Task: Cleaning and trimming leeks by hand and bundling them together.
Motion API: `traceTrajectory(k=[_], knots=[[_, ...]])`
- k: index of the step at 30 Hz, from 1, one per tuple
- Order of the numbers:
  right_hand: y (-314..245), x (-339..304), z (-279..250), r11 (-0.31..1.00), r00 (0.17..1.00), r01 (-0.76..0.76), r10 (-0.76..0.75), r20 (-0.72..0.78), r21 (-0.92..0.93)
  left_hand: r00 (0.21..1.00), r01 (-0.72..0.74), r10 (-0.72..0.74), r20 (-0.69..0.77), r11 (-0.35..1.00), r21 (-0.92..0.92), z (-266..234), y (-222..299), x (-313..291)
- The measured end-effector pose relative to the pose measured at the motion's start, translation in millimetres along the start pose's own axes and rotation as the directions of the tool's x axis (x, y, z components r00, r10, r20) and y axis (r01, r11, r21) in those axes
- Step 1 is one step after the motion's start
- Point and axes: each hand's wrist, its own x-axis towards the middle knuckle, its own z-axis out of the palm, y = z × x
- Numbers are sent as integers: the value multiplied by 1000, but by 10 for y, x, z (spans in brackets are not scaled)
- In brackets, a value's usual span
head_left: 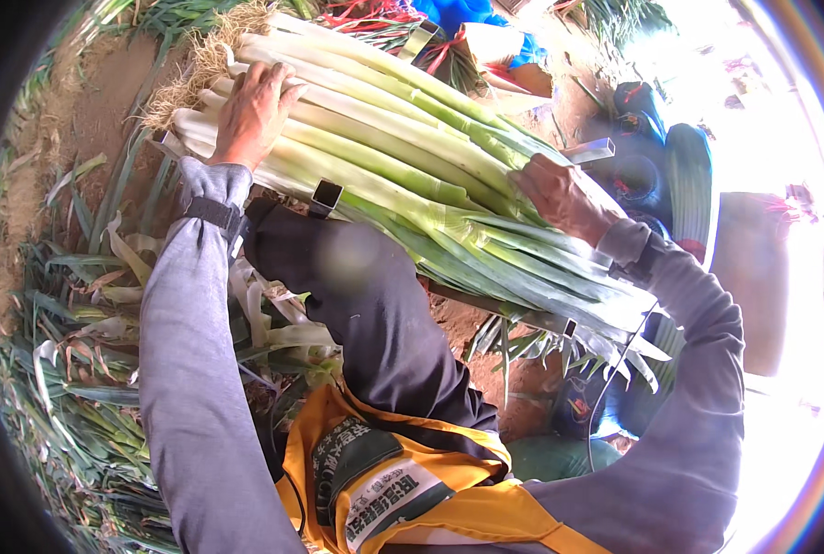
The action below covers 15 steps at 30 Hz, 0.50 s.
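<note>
Atop the leeks [384,152], the left grip [253,115] lies spread; the right grip [569,197] curls, closure unclear.

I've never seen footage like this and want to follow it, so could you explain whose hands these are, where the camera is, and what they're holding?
There's no machine here, just a person's bare hands. The single picture comes from a wide fisheye camera worn on the person's head, looking down, so its left is their left and straight edges bend near the rim.

A heap of long green onions lies across a frame with square metal tubes, roots toward the upper left, leaves toward the lower right. The left hand rests on the white stalks near the roots. The right hand is on the greener part; I can't tell how firmly it grips. Loose leaves litter the ground to the left.
</note>
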Motion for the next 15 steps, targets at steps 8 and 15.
traceTrajectory(k=[8, 15], knots=[[139, 48, -70, 915, 992, -116, 89, 86, 387, 999, -31, 32, -26, 999, 31, 20, -8, 16], [-649, 467, -672, 910, 1000, 0, 7, -16, 414, 995, -61, 59, -85, 998, -21, 43, -124, -51]])
